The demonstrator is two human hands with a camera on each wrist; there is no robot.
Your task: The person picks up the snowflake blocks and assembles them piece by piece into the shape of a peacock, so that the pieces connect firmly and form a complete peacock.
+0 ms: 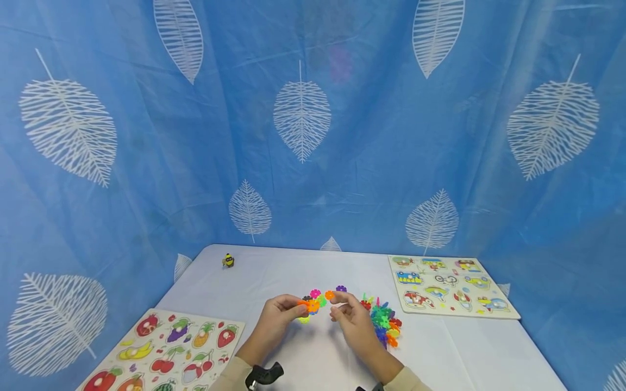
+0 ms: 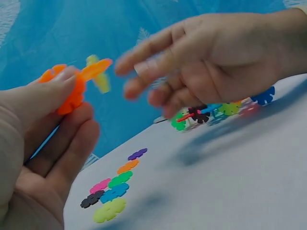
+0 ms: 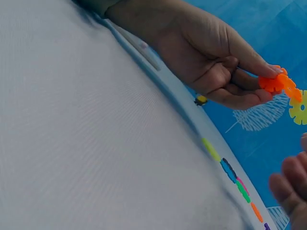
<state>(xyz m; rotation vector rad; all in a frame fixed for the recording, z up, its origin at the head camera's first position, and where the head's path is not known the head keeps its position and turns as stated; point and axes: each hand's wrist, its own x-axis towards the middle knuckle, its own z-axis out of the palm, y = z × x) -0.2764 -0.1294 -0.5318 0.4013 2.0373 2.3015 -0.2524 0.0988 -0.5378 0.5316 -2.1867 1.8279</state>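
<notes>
My left hand (image 1: 275,321) pinches an orange flower-shaped plastic piece (image 2: 73,99) between thumb and fingers, above the table. A second orange piece (image 2: 95,70) sticks out from it at an angle. At its far end sits a yellow-green flower piece (image 3: 298,111), slotted across it. My right hand (image 1: 356,326) hovers just to the right, its loosely bent fingers (image 2: 158,60) pointing toward the joined pieces. A gap shows between those fingers and the yellow-green piece, and nothing is held in them. On the tabletop below lie several loose flower pieces, among them a green one (image 2: 120,178) and a purple one (image 2: 137,154).
A heap of joined colourful flower pieces (image 1: 382,320) lies beside my right hand. Fruit puzzle board (image 1: 233,327) stands at the front left, vehicle puzzle board (image 1: 455,288) at the back right. A small yellow-and-black figure (image 1: 228,260) is at the back left. Blue curtain (image 1: 342,163) surrounds the table.
</notes>
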